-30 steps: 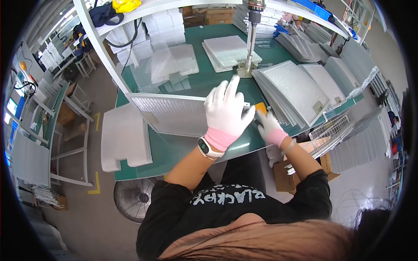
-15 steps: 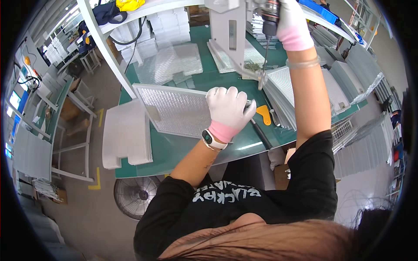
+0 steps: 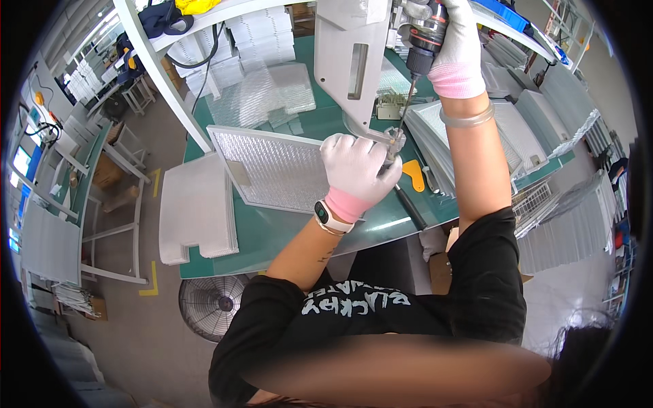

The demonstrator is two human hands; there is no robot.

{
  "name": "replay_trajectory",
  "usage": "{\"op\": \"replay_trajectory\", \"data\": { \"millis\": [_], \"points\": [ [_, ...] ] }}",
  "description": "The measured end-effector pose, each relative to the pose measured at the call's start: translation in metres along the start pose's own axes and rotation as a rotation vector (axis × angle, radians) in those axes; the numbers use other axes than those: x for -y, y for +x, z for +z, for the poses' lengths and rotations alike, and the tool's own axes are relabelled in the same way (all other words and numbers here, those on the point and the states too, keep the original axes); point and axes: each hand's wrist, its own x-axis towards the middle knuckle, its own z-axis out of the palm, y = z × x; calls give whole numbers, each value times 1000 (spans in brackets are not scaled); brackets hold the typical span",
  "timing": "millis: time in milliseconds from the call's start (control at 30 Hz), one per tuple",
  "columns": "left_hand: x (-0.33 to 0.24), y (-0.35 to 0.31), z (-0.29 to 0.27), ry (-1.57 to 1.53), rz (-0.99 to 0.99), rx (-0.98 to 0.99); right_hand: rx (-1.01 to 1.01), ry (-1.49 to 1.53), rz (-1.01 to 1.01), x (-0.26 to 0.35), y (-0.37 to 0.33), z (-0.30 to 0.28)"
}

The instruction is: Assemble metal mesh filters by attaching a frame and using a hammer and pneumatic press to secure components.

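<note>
My left hand (image 3: 357,170), in a white glove with a pink cuff, is closed round the right-hand edge of a framed silver mesh panel (image 3: 275,166). The panel stands tilted on the green table. My right hand (image 3: 460,51), gloved the same way, grips an electric screwdriver (image 3: 426,42) with a long thin bit pointing down. A grey screw-feeding machine (image 3: 348,64) is beside the screwdriver. Its metal nozzle (image 3: 393,139) sits at the panel's corner, right by my left fingers, and the bit reaches down to it. My left hand hides the corner itself.
White sheets (image 3: 197,211) lie stacked at the table's left end. A yellow scraper (image 3: 412,175) and a black-handled tool (image 3: 410,207) lie right of my left hand. More framed panels (image 3: 432,139) lean at the right. A floor fan (image 3: 214,306) stands below the table.
My right hand has brought the screwdriver down and slightly left. The grey machine has come nearer with it, its nozzle now at the panel's corner. My left hand has hardly moved.
</note>
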Motion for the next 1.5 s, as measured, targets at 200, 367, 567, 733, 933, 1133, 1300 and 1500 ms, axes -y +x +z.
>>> {"op": "replay_trajectory", "data": {
  "millis": [200,367,567,733,933,1133,1300,1500],
  "points": [
    [0,-1,1,-16,20,-60,25,37,99,-6,1,1],
    [-1,-3,2,-17,39,-91,266,-188,97,-25,-30,-12],
    [-2,-1,-3,-50,34,-83,287,-190,105,-29,-23,-10],
    [3,-18,-24,-12,99,-42,-119,-635,-194,10,-17,33],
    [51,-31,-115,-609,123,-282,16,-1338,-605,27,-28,-22],
    [105,-9,-151,-1528,-55,-750,189,-1854,-931,-6,-129,-75],
    [133,-24,-88,-2055,42,-497,23,-734,571,-59,-218,-157],
    [137,-69,-45,-2031,-597,-267,-386,-688,391,-40,-277,-162]
  ]
}}
